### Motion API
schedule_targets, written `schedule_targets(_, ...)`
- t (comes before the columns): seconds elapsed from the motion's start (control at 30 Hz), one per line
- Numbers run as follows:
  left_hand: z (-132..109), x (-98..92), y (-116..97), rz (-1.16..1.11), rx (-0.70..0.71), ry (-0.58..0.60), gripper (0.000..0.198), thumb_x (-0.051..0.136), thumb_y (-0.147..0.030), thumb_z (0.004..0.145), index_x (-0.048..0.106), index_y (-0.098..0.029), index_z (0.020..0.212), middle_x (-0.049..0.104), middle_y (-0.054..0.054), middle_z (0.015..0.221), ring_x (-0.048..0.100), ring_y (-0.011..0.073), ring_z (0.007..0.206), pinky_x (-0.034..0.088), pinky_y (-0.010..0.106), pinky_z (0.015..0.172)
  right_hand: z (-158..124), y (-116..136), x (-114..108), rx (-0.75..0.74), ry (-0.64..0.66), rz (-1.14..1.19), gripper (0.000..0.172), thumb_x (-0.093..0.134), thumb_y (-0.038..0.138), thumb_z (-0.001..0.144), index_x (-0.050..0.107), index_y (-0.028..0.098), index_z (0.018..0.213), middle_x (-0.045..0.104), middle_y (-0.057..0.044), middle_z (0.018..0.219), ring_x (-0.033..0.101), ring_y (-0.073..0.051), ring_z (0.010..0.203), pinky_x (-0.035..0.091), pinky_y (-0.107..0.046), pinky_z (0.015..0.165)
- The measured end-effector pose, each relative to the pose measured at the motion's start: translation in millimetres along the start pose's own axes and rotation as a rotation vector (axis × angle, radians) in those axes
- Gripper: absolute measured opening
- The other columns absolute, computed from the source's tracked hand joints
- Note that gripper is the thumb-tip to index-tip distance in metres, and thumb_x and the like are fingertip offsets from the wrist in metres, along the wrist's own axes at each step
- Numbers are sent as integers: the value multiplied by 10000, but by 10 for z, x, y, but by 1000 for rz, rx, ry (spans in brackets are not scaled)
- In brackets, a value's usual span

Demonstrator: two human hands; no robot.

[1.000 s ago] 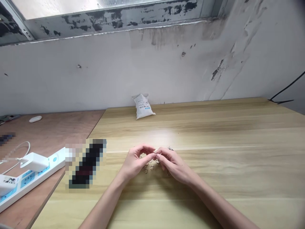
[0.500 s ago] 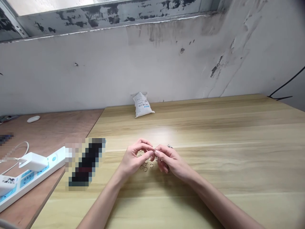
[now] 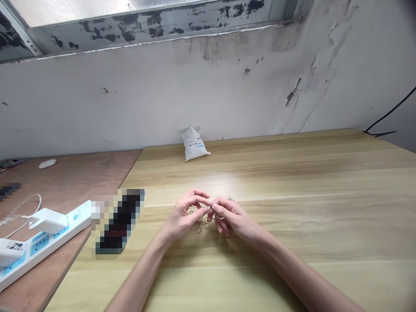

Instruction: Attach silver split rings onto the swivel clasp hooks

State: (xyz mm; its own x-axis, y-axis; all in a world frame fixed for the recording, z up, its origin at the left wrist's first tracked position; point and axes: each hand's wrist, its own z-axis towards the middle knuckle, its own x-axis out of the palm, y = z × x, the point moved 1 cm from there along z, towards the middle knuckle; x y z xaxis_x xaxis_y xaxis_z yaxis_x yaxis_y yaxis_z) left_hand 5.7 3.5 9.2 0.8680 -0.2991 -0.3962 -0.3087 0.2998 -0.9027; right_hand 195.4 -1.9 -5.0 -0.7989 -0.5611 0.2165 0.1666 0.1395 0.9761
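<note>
My left hand (image 3: 184, 215) and my right hand (image 3: 231, 215) meet at the fingertips above the wooden table (image 3: 276, 182). Between them, pinched by thumb and forefinger of both, is a small metal ring (image 3: 211, 205). More metal hangs below it at my right fingers, too small and hidden to make out. Several loose metal rings (image 3: 198, 230) lie on the table under and between my hands. Another bit of metal hardware (image 3: 230, 199) shows just behind my right hand, partly covered by it.
A white plastic packet (image 3: 195, 145) stands near the wall. To the left are a blurred-out dark flat object (image 3: 118, 225), a white power strip (image 3: 78, 216) with plugged-in chargers (image 3: 48, 220), and a small white oval object (image 3: 47, 164). A black cable (image 3: 390, 110) hangs at the far right.
The camera view has shifted slightly. Both hands stay in nearly the same place, with small movements of my right thumb and fingers around the ring.
</note>
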Motion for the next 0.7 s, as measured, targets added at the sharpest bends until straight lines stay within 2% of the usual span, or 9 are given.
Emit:
schedule_targets(0.23,1,29,42,95,105,-140,122,638,-298,878,731,-220,895,608,83,1044,585,206,1057,478,370,960,8,-18,32,-9,-32,-39,404,513,559,922,557,166,843,591,16,749,449,-44,454,320,-191,416)
schedule_targets(0.5,-9,66,63,179,66,-188,112,622,-308,889,713,-243,885,572,82,1209,492,233,1240,375,441,1086,-3,-19,53,-77,-93,-174,389,454,534,960,547,179,834,523,32,677,437,-64,483,346,-201,441)
schedule_targets(0.6,-16,70,35,303,92,-176,117,568,-279,917,668,-230,883,552,85,1263,421,254,1326,350,486,1100,-5,-18,13,-110,-128,-328,365,442,492,977,567,179,836,530,19,686,456,-82,530,369,-207,476)
schedule_targets(0.7,-21,102,16,551,163,-146,111,509,-231,932,617,-221,907,529,90,1319,347,272,1390,230,569,1153,-9,-4,-78,-239,-208,-688,301,468,410,983,614,183,848,583,-16,783,494,-101,604,401,-233,555)
